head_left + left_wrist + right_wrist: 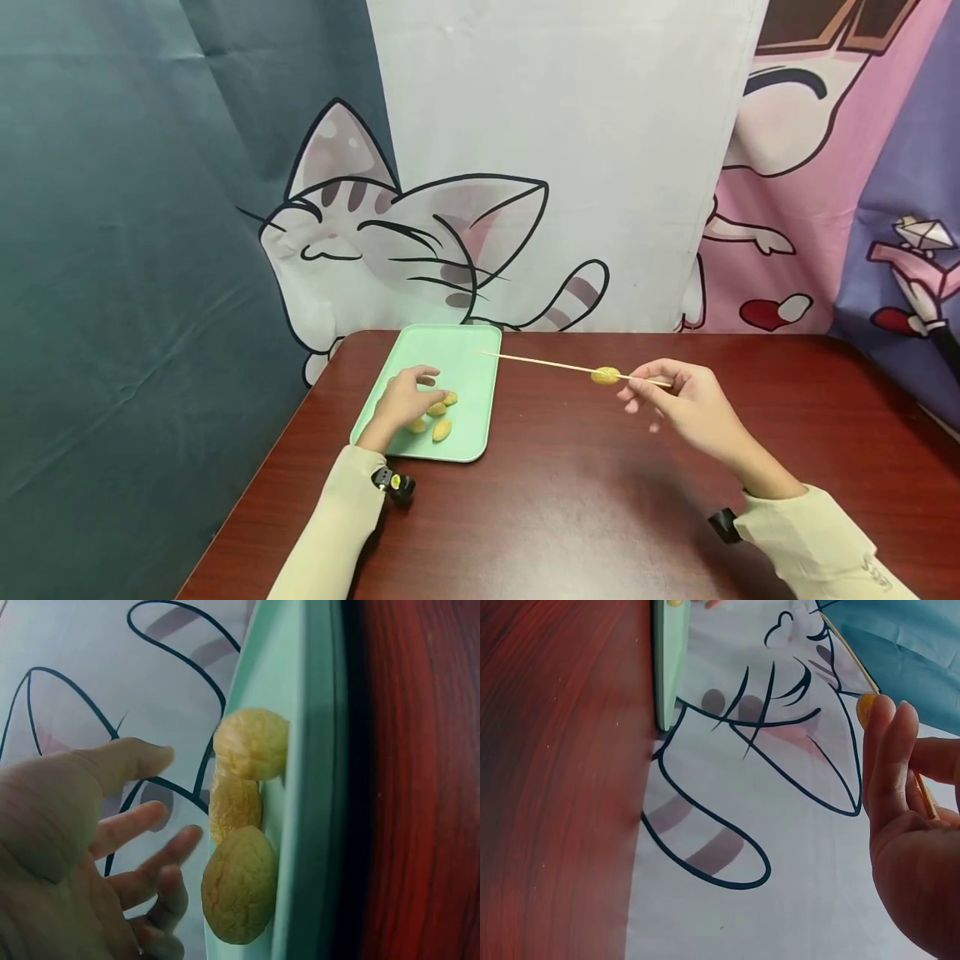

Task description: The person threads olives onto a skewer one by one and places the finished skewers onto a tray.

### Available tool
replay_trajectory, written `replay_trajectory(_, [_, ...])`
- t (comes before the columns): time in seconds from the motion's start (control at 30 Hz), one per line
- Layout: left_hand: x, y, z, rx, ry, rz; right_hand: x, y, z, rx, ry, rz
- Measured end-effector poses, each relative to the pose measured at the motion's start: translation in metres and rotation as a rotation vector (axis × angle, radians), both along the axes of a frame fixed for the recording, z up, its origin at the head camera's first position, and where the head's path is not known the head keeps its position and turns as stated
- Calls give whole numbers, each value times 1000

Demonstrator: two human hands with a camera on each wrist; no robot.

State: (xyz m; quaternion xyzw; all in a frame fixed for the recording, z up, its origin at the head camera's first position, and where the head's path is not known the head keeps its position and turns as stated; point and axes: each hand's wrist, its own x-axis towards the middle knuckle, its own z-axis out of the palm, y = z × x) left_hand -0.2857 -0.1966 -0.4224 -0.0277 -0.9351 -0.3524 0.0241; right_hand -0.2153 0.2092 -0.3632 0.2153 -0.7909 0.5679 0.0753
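Observation:
My right hand (693, 408) pinches a thin wooden skewer (543, 362) near one end, above the table. One yellow wrinkled oval fruit (605, 376) is threaded on it close to the fingertips. The skewer's free end points left toward a pale green tray (468, 354). Over that tray hovers my left hand (401, 404), its fingers apart and loosely bent around nothing. Several more yellow wrinkled fruits (442, 430) lie on the tray beside and under it. In the left wrist view, a gap separates the thumb from the nearest fruit (251, 744).
The tray sits at the left of a dark red wooden table (555, 500), near its far edge. Behind the table hangs a cloth backdrop (570, 125) with a cartoon cat. Small black devices (724, 526) are strapped at both wrists.

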Motion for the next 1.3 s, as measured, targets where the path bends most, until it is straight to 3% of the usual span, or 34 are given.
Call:
replay_trajectory(0.17, [-4,3,-4,-84,-80,38,0,1,-3,19,2,-3])
replay_trajectory(0.37, [-8,6,-6,-136,-112,64,1,1,-5,20,-4,18])
replay_trajectory(0.63, [-10,9,-5,-187,-88,57,0,3,-5,39,-2,5])
replay_trajectory(1.1, [-9,15,-3,-198,-91,12,3,12,-8,56,5,8])
replay_trajectory(1.3, [-4,21,1,-196,20,14,3,16,-11,58,18,17])
